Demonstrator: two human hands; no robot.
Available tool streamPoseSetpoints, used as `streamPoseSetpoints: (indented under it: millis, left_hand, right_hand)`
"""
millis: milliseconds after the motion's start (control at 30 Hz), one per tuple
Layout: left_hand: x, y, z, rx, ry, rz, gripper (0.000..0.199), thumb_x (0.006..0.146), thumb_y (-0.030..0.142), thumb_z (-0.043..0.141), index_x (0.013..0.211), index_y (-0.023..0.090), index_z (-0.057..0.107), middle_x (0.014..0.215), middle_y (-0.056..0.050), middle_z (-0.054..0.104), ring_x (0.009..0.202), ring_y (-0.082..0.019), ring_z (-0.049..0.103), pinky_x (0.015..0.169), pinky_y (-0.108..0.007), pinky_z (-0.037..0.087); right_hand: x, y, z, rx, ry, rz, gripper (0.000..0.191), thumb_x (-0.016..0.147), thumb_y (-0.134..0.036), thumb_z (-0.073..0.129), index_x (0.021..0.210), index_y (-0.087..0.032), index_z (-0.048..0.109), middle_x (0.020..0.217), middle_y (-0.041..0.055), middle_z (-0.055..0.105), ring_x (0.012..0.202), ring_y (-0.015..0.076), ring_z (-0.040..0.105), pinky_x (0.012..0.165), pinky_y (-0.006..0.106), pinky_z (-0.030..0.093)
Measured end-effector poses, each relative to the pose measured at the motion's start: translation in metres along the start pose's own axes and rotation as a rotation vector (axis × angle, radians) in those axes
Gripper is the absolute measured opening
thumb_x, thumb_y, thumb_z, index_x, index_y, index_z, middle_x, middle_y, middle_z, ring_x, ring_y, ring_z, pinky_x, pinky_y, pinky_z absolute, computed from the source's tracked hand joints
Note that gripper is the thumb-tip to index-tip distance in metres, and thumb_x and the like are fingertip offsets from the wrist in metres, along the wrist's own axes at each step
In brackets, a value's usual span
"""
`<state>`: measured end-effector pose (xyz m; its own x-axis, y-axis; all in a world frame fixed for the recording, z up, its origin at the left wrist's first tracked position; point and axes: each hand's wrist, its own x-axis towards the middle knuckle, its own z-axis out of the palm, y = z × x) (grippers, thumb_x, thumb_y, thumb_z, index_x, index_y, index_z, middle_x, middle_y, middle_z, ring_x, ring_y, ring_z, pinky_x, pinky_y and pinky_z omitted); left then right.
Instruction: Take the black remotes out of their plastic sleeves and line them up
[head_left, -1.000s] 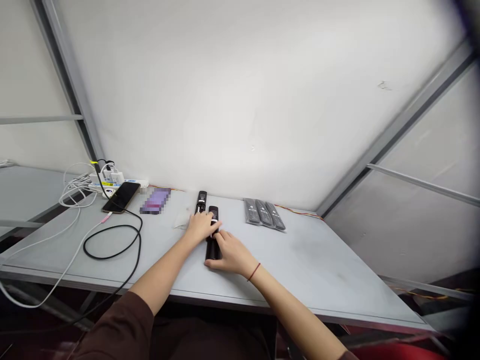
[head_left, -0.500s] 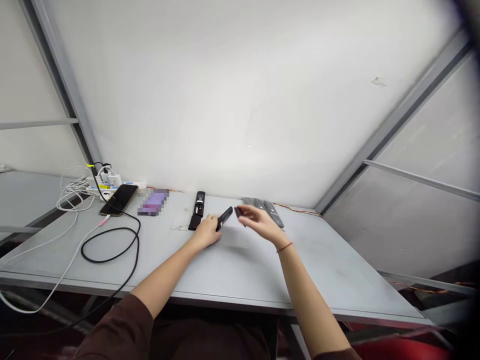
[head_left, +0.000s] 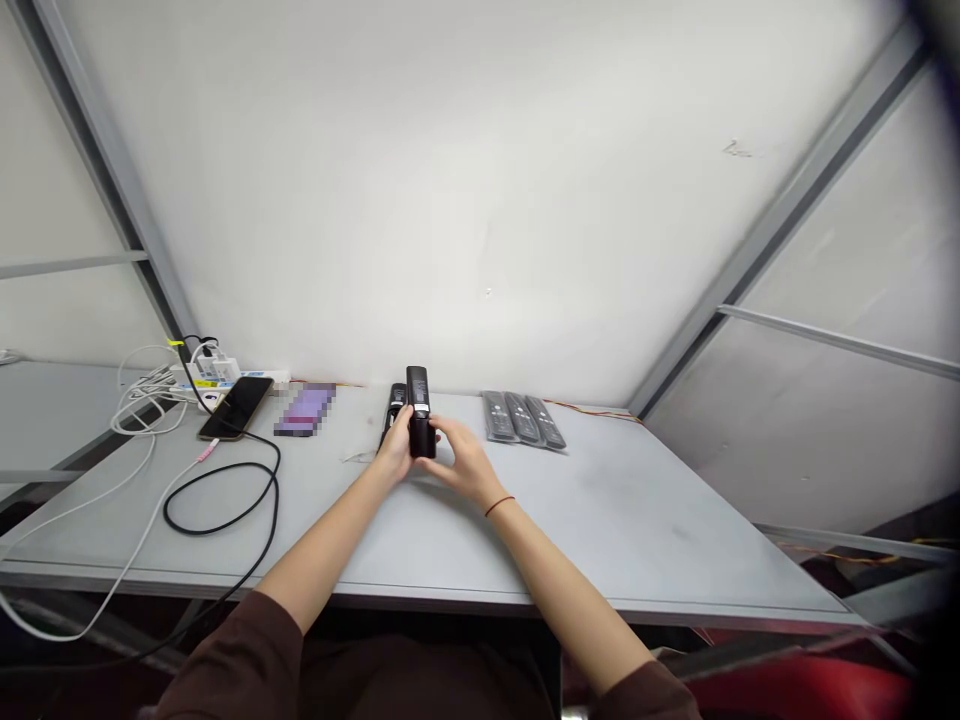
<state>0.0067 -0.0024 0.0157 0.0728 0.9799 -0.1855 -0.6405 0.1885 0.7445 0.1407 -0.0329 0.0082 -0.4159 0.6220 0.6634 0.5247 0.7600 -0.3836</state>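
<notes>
The **black remote control** (head_left: pixel 420 415) stands upright at the middle of the far part of the **bench** (head_left: pixel 600 530), its top pointing to twelve o'clock. The **left hand** (head_left: pixel 394 450) and **right hand** (head_left: pixel 459 462) close on its lower half from either side, a narrow grip with the fingers wrapped against its body; the right hand's fingertips sit nearer its base.

Just behind, at about eleven o'clock, a **second black remote** (head_left: pixel 395 402) lies on the bench, partly hidden by the left hand. Around three o'clock, well apart from the hands, lie **three remotes in plastic sleeves** (head_left: pixel 523 420), side by side. Around nine o'clock are a **pixelated purple object** (head_left: pixel 304 410), a **smartphone** (head_left: pixel 236 407) and, beyond it, a **power strip** (head_left: pixel 225 377). A **black cable** (head_left: pixel 221 500) and a **white cable** (head_left: pixel 90 510) loop across the bench's left side and over its front edge. Nothing stands between the hands and the sleeved remotes.

Half a second earlier the hands were apart, each with a short dark piece at its fingers. Now they have come together around one upright remote.
</notes>
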Motion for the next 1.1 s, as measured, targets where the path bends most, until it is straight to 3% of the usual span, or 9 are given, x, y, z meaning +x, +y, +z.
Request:
streamPoseSetpoints:
  millis: [267, 433, 900, 1000, 1100]
  left_hand:
    - [0.0005, -0.0023, -0.0002, -0.033, -0.073, -0.019, 0.028, 0.087, 0.038, 0.047, 0.096, 0.015, 0.061, 0.085, -0.007, 0.067, 0.074, -0.016, 0.064, 0.067, -0.027, 0.053]
    - [-0.0004, -0.0056, -0.0013, 0.016, -0.082, -0.031, 0.028, 0.085, 0.04, 0.051, 0.093, 0.015, 0.059, 0.08, -0.007, 0.066, 0.071, -0.017, 0.065, 0.069, -0.031, 0.054]
    - [-0.0013, -0.0052, -0.0031, 0.04, -0.092, -0.156, 0.027, 0.086, 0.041, 0.049, 0.09, 0.016, 0.056, 0.076, -0.006, 0.064, 0.065, -0.017, 0.064, 0.07, -0.035, 0.053]
    - [-0.0005, -0.0073, -0.0023, -0.033, -0.085, -0.07, 0.022, 0.082, 0.038, 0.056, 0.091, 0.019, 0.054, 0.081, -0.004, 0.064, 0.071, -0.016, 0.064, 0.073, -0.033, 0.052]
    - [-0.0014, -0.0081, -0.0003, -0.128, -0.094, 0.047, 0.019, 0.079, 0.033, 0.062, 0.091, 0.021, 0.052, 0.084, -0.001, 0.062, 0.076, -0.014, 0.063, 0.074, -0.031, 0.051]
  right_hand:
    - [-0.0037, 0.0055, 0.001, -0.147, -0.018, -0.036, 0.054, 0.079, -0.035, 0.062, 0.129, -0.025, 0.045, 0.137, 0.0117, 0.043, 0.12, 0.0281, 0.045, 0.098, 0.049, 0.04]
    - [-0.0046, 0.0085, -0.002, -0.189, -0.014, 0.018, 0.07, 0.073, -0.04, 0.067, 0.136, -0.024, 0.038, 0.129, 0.0126, 0.048, 0.116, 0.0285, 0.047, 0.095, 0.046, 0.042]
    - [-0.0027, 0.0099, -0.0057, -0.197, -0.022, 0.053, 0.064, 0.072, -0.045, 0.067, 0.13, -0.026, 0.047, 0.12, 0.0123, 0.054, 0.11, 0.0294, 0.05, 0.091, 0.046, 0.043]
    - [-0.0037, 0.0099, -0.0061, -0.139, -0.04, 0.09, 0.066, 0.072, -0.041, 0.067, 0.132, -0.027, 0.044, 0.121, 0.0114, 0.051, 0.11, 0.0283, 0.049, 0.092, 0.046, 0.043]
    - [-0.0052, 0.009, -0.0044, 0.022, -0.078, 0.195, 0.067, 0.074, -0.038, 0.065, 0.135, -0.026, 0.038, 0.121, 0.0109, 0.05, 0.094, 0.0223, 0.056, 0.084, 0.041, 0.048]
